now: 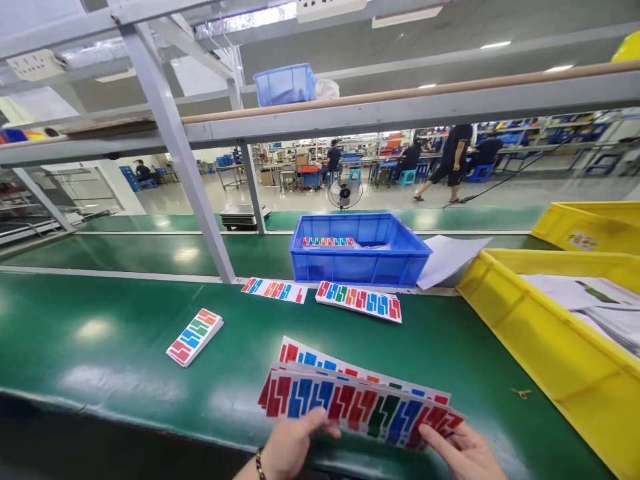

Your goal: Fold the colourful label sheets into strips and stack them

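Observation:
A fanned bundle of long white label strips [350, 407], printed with red, blue, orange and green shapes, is held between my two hands above the front of the green bench. My left hand [290, 443] pinches its lower edge left of the middle, thumb on the front. At the bundle's right end, my right hand [467, 450] grips with the thumb in front; its other fingers are partly hidden. Just beyond lie a neat stack of similar strips [359, 302] and a strip with gaps in its row [275, 291]. A short stack of labels [195, 337] rests farther left.
A blue bin [360, 267] with more strips inside stands behind the stacks. A white sheet [447, 260] leans beside it. Yellow bins [545, 353] with papers line the right. A metal post [180, 147] rises at left; a small brown scrap [521, 394] lies near the yellow bin.

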A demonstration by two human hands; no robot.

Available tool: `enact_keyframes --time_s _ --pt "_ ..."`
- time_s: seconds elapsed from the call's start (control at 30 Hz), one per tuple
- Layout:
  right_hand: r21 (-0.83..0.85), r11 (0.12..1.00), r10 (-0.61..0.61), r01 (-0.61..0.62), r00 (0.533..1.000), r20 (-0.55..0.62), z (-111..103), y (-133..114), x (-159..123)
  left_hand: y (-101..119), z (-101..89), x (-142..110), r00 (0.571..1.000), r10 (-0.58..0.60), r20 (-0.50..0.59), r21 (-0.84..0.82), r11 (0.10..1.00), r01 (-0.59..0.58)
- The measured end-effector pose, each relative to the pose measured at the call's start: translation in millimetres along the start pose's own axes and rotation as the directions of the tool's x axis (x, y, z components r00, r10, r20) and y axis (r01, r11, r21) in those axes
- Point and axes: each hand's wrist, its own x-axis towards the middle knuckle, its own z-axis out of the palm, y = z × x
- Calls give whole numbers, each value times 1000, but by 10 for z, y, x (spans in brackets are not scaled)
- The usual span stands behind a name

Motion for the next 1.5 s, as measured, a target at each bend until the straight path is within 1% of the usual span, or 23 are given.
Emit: enact_keyframes --time_s 0.03,0.07,0.1,0.13,0.2,0.27,0.33,0.47,0.53,0.63,0.7,0.8,0.9,0.97,1.03,1.07,1.13,1.23,1.3,1.37,1.43,1.5 --pt "-35 999 -39 38 999 -27 -28 -25 57 80 -62 33 998 38 -47 -38 998 -40" --pt "-68 995 -69 66 996 -47 -57 -33 111 163 -133 69 992 106 -73 -55 992 -110" --pt "-99 991 -91 86 994 -57 -79 -25 158 241 -208 107 983 166 -77 -45 984 -170" --pt "-129 987 -106 98 993 -55 -92 -1 198 308 -282 144 977 199 -78 -9 980 -200" --pt "-185 977 -110 104 994 -20 -88 78 245 393 -404 209 968 228 -101 113 970 -216" --pt "-226 967 -116 115 993 9 -58 169 254 408 -468 253 961 250 -118 226 949 -219" --pt "-233 963 -137 134 991 5 -26 243 235 370 -462 272 956 277 -101 270 932 -242" --pt "-182 965 -199 188 979 -43 21 317 189 243 -324 268 956 289 -56 284 922 -262" --pt "-175 968 -202 180 972 -118 48 331 193 191 -251 266 951 298 -81 336 907 -255" --pt "-151 983 -144 106 952 -269 109 335 230 148 -183 278 944 294 -147 371 901 -223" --pt "-111 990 -114 84 946 -303 153 328 254 141 -168 289 945 273 -179 352 915 -198" --pt "-66 993 -107 93 964 -244 183 310 263 149 -183 301 951 242 -191 331 928 -170" --pt "-46 991 -131 126 982 -137 139 288 257 166 -218 309 972 201 -121 299 941 -157" --pt "-82 988 -135 131 989 -53 84 261 255 183 -242 317 986 155 -58 307 943 -131" --pt "-168 978 -124 125 992 15 30 221 256 211 -261 325 992 121 -36 355 929 -100" --pt "-212 969 -126 129 992 31 6 198 257 229 -269 327 992 118 -33 379 920 -97" --pt "-268 950 -154 160 987 42 -36 151 260 267 -286 326 990 141 -3 410 903 -127" --pt "-305 932 -180 193 981 70 -93 115 276 297 -323 325 985 147 93 434 884 -173" --pt "-354 919 -156 176 984 85 -131 125 300 286 -359 337 987 110 116 475 867 -152" --pt "-407 901 -125 146 989 78 -169 147 328 267 -398 360 991 80 109 530 839 -126" --pt "-436 891 -104 128 991 78 -203 144 347 273 -436 386 991 79 109 572 810 -127" --pt "-438 889 -90 132 989 115 -227 78 346 336 -469 407 988 78 137 582 800 -144"
